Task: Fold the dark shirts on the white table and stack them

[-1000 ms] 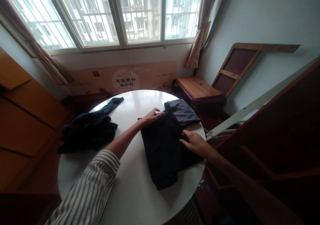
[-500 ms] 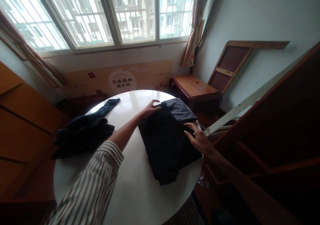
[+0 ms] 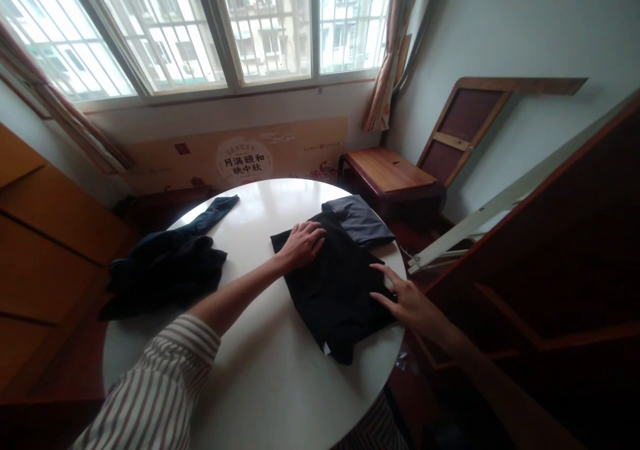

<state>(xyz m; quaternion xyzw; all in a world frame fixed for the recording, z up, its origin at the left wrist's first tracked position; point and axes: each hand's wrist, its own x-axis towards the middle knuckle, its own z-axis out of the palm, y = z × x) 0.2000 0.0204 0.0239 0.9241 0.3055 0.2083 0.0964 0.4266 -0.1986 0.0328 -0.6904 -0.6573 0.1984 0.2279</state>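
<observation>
A folded black garment (image 3: pixel 345 290) lies on the white round table (image 3: pixel 260 370), a small white tag showing at its near edge; its kind is hard to make out. My left hand (image 3: pixel 303 243) rests palm down on its upper left part, fingers stretched out. At its right edge is my right hand (image 3: pixel 403 297), thumb and forefinger spread apart, touching the cloth. A folded grey garment (image 3: pixel 359 220) lies just behind, partly under the black one.
At the table's left side is a heap of dark clothes (image 3: pixel 170 270), a navy piece (image 3: pixel 215 213) stretching from it toward the back. Beyond the table stands a low wooden stool (image 3: pixel 387 170). A dark wooden panel (image 3: pixel 540 290) slants close by on the right.
My left hand has moved from the garment's far edge down onto its surface. My right hand has shifted slightly nearer. The garment lies flatter, and its white tag now shows.
</observation>
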